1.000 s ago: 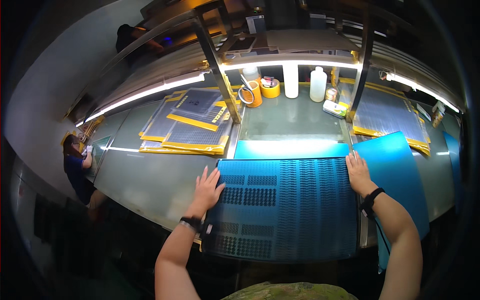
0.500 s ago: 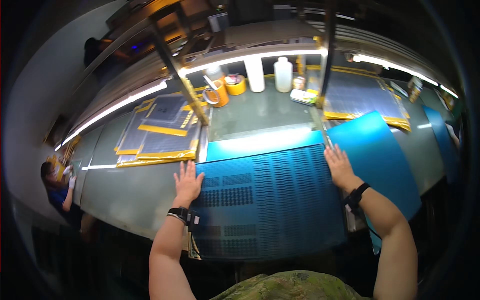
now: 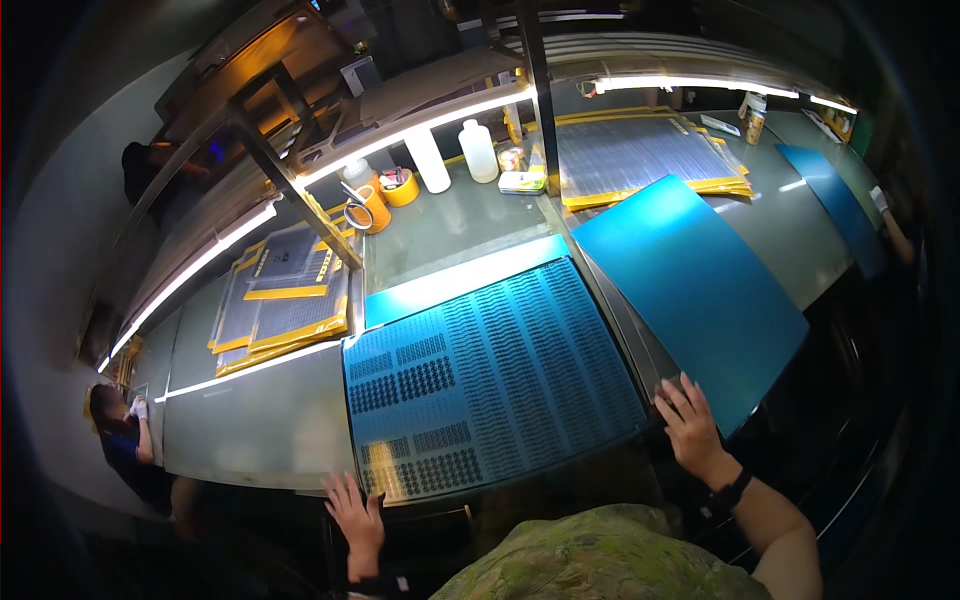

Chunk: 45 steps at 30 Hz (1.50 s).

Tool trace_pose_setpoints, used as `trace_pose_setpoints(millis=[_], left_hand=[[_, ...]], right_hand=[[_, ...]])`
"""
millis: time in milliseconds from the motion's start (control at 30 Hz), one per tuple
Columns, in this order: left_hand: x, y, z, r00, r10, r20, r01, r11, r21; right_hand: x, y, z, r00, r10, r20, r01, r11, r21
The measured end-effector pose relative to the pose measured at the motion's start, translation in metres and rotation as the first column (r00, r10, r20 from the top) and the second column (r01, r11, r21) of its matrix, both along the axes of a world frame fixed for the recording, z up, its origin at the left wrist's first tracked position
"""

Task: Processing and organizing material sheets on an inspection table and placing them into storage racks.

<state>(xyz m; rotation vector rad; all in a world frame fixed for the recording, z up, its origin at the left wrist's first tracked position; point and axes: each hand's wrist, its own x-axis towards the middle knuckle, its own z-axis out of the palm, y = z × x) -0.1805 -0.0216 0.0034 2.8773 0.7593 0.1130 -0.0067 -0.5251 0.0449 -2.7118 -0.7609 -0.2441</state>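
Strip lights (image 3: 425, 132) shine over a grey-green tabletop (image 3: 255, 425), with 2 stacks of yellow-edged sheets (image 3: 640, 158) towards its back. The patterned blue sheet (image 3: 500, 375) lies flat at the front edge. The left hand (image 3: 352, 512) is unclenched and empty near its lower-left corner. The right hand (image 3: 690, 430), fingers loosely spread, holds nothing, just beside the plain blue sheet (image 3: 690, 300); contact is unclear.

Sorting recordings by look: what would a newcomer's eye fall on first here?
The large patterned sheet at centre, blue with dark rows, catches the eye first. Then come the plain blue sheet to its right, near the right hand, and glowing tube lights across the upper picture.
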Motion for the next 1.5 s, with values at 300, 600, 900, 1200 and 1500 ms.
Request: trace_pose_setpoints(millis=[300,600,900,1200,1500], left_hand=[[-0.007,-0.010,-0.011,0.686,0.715,0.133,-0.121,0.292,-0.949],[0.060,0.148,0.257,0.561,0.122,0.819,0.254,0.916,-0.310],[0.106,-0.005,0.222,0.786,-0.535,0.310,0.530,0.841,0.110],[0.096,-0.017,0.022,0.917,-0.352,-0.184,0.344,0.936,-0.078],[0.123,-0.014,0.041,0.928,-0.298,-0.226,0.293,0.955,-0.055]], right_hand=[[0.038,0.012,-0.003,0.957,0.139,0.256,-0.136,0.990,-0.030],[0.136,0.110,0.219,0.963,0.267,0.034,-0.183,0.555,0.811],[0.246,0.109,0.067,0.578,0.468,-0.668,0.626,0.270,0.731],[0.247,-0.006,-0.009,0.941,-0.166,-0.294,0.306,0.786,0.536],[0.056,-0.247,-0.081,0.480,-0.524,-0.704,0.787,-0.098,0.609]])
